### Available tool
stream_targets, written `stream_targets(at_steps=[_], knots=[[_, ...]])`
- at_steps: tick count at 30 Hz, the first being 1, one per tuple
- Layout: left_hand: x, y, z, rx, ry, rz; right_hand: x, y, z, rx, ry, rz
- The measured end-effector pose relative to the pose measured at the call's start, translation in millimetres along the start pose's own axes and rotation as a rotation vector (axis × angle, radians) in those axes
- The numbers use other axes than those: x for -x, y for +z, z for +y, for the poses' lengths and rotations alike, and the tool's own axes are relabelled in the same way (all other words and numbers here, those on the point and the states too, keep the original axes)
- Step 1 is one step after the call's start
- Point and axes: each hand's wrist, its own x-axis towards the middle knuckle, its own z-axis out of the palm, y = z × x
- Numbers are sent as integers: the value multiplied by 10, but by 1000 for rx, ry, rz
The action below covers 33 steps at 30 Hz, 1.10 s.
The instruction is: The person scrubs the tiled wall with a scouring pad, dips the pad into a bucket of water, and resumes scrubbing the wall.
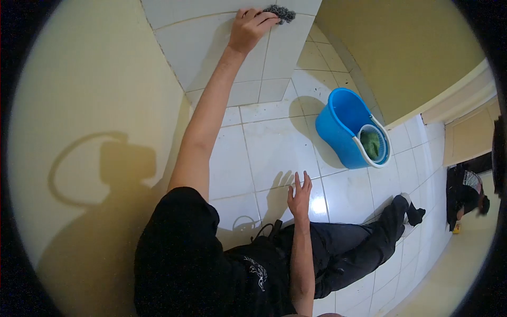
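Note:
My left hand point(252, 27) reaches up to the white-tiled wall point(198, 46), its fingers closed on a dark grey, curly scouring pad point(282, 14). The pad lies against the tiles near a grout line. Part of it is hidden under my fingers. Lower down, my right hand point(300, 199) hovers above my lap with its fingers spread and nothing in it. It is nearest to my dark trousers point(348, 248).
A blue mop bucket point(338, 132) stands on the tiled floor point(280, 148), right of the tiled wall. Its wringer basket point(381, 154) holds a green cloth point(369, 143). A cream wall point(100, 95) rises at left. Another person point(469, 191) is at far right.

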Motion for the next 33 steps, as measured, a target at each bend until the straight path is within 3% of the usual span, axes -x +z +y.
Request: stream_targets(at_steps=[5,8,13,16,20,24,27,33], knots=[[621,20,264,21,-58,-56,12,-43,-30,7,-3,-17],[374,20,101,-11,86,-103,59,-82,-22,31,5,-9],[33,-25,-24,-55,-40,35,34,-29,-7,-25,3,2],[491,-5,169,-26,-39,-73,6,-23,28,4,-11,12],[209,-37,30,-32,59,-105,54,-50,25,30,-8,13],[290,-20,52,45,-44,-24,-16,-25,-16,-16,11,19],[616,44,190,34,-25,-85,46,-25,-5,18,15,8],[63,-4,-10,-39,-12,-6,32,-31,6,4,9,12]])
